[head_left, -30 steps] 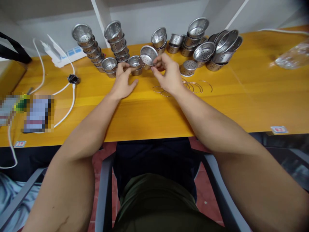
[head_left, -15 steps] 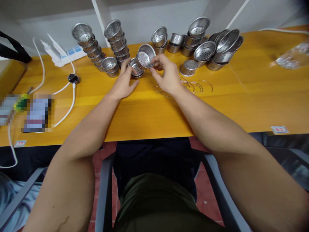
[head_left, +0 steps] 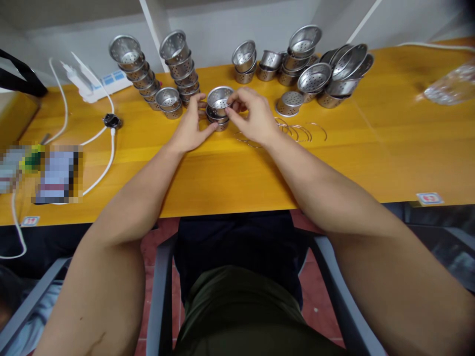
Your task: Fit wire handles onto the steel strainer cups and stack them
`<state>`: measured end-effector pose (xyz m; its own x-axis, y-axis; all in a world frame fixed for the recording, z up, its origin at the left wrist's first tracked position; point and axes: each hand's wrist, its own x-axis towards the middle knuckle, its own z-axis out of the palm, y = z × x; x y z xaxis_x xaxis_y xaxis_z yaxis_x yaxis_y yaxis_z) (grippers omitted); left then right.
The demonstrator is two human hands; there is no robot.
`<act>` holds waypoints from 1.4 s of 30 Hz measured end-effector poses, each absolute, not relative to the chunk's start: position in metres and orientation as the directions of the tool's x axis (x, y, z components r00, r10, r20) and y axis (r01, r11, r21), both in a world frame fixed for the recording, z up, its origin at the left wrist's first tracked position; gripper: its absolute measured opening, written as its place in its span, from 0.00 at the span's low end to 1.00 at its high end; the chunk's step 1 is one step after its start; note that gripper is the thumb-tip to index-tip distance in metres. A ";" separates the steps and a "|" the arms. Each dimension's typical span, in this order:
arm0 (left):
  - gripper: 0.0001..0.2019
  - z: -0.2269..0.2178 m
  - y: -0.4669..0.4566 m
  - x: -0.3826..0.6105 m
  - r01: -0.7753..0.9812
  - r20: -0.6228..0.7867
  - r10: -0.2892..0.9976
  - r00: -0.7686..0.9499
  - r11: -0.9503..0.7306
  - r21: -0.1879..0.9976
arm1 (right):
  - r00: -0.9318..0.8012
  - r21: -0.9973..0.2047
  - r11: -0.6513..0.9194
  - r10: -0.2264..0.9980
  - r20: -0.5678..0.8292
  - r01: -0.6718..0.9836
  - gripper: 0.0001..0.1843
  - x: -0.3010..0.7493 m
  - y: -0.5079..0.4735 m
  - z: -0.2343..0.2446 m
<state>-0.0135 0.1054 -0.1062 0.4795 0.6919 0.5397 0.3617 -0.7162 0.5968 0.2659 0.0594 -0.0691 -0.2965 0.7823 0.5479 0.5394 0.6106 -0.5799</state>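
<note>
In the head view, my right hand (head_left: pixel 256 114) pinches the rim of a perforated metal cup (head_left: pixel 218 101) between thumb and fingers. That cup sits upright on a short stack of lower perforated metal cups (head_left: pixel 221 126). My left hand (head_left: pixel 190 127) curls around the stack's left side, its thumb at the lower cup's front. Some left fingertips are hidden behind the cups. Several thin metal rings (head_left: pixel 297 131) lie just right of my right hand. Close by on the left stands a small pair of nested cups (head_left: pixel 169 102).
Two tall cup stacks (head_left: pixel 139 74) (head_left: pixel 182 66) lean at the back left. More cups and wider perforated bowls (head_left: pixel 314 78) crowd the back right, with an upturned cup (head_left: pixel 290 103) before them. A power strip (head_left: pixel 107 86), white cables and a phone (head_left: pixel 55 173) lie left.
My right hand has lowered its tilted cup onto the stack, where it now stands upright. The lower cups have shifted slightly right and nearer, with my left hand's fingers around them.
</note>
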 end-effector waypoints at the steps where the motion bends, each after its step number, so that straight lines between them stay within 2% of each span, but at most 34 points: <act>1: 0.47 -0.106 0.105 -0.013 0.353 0.531 0.698 0.480 -0.709 0.611 | -0.306 -0.576 0.613 0.781 0.545 0.541 0.19 0.265 0.059 -0.069; 5: 0.49 -0.103 0.103 -0.013 0.349 0.508 0.724 0.467 -0.679 0.646 | -0.345 -0.562 0.631 0.770 0.536 0.535 0.21 0.263 0.060 -0.071; 10: 0.46 -0.094 0.095 -0.011 0.424 0.495 0.734 0.464 -0.675 0.603 | -0.333 -0.564 0.609 0.787 0.520 0.558 0.23 0.258 0.055 -0.069; 15: 0.53 -0.088 0.089 -0.008 0.490 0.455 0.762 0.461 -0.646 0.586 | -0.373 -0.591 0.600 0.800 0.471 0.540 0.24 0.255 0.049 -0.061; 21: 0.44 -0.083 0.085 -0.008 0.526 0.444 0.757 0.480 -0.653 0.545 | -0.376 -0.610 0.591 0.807 0.456 0.528 0.24 0.256 0.053 -0.061; 25: 0.45 -0.093 0.095 -0.013 0.534 0.461 0.758 0.462 -0.653 0.537 | -0.373 -0.621 0.596 0.803 0.465 0.509 0.27 0.256 0.053 -0.064; 27: 0.45 -0.103 0.106 -0.018 0.553 0.499 0.777 0.385 -0.627 0.549 | -0.363 -0.619 0.606 0.796 0.485 0.500 0.31 0.256 0.052 -0.065; 29: 0.41 -0.112 0.116 -0.023 0.567 0.538 0.797 0.274 -0.585 0.580 | -0.353 -0.613 0.604 0.797 0.491 0.509 0.31 0.256 0.051 -0.066; 31: 0.31 -0.115 0.119 -0.025 0.568 0.546 0.807 0.225 -0.564 0.599 | -0.371 -0.608 0.601 0.799 0.472 0.519 0.26 0.257 0.052 -0.068; 33: 0.20 -0.112 0.114 -0.022 0.564 0.528 0.800 0.286 -0.586 0.582 | -0.413 -0.603 0.615 0.788 0.457 0.508 0.21 0.256 0.054 -0.072; 36: 0.10 -0.102 0.100 -0.015 0.565 0.509 0.757 0.409 -0.648 0.511 | -0.450 -0.597 0.643 0.764 0.462 0.479 0.23 0.255 0.059 -0.080; 38: 0.10 -0.098 0.094 -0.012 0.578 0.509 0.742 0.435 -0.664 0.475 | -0.460 -0.599 0.649 0.759 0.461 0.470 0.27 0.254 0.060 -0.084; 42: 0.18 -0.101 0.099 -0.015 0.586 0.494 0.743 0.451 -0.664 0.465 | -0.484 -0.610 0.641 0.762 0.431 0.466 0.31 0.255 0.060 -0.085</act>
<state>-0.0152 0.0987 -0.1010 0.4511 0.7434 0.4938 0.5857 -0.6641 0.4648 0.2551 0.0605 -0.0853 -0.4843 0.7617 0.4305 0.4664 0.6411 -0.6095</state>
